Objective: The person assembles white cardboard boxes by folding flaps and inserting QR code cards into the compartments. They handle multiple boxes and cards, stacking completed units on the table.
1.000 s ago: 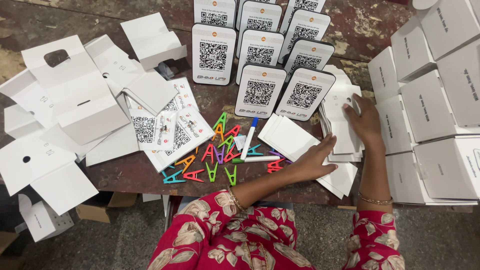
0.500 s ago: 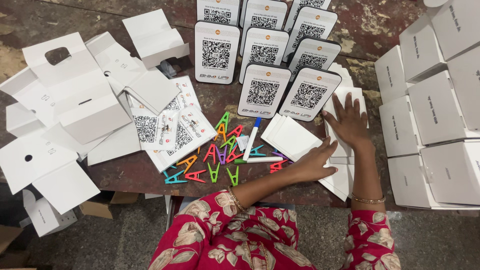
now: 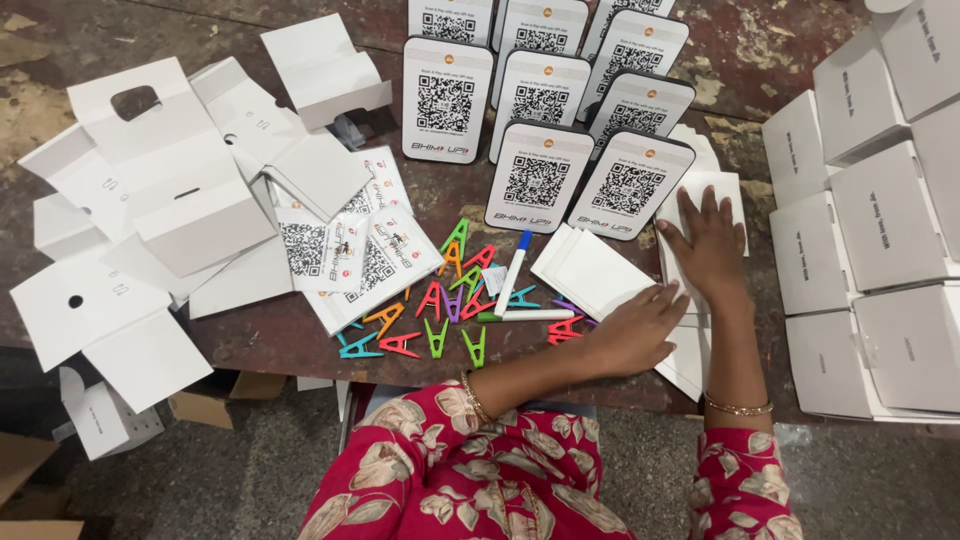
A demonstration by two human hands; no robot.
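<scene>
Head view: the left hand rests flat, fingers loose, on a fanned pile of white cards at the table edge; the right hand lies spread open on another white stack, gripping nothing. Closed boxes stand right, while many flat cartons left remain unfolded.

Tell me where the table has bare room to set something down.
Bare tabletop lies between the code stands and the closed boxes. Another patch runs along the front edge below the leaflets. It is crowded around the clips and both hands.
</scene>
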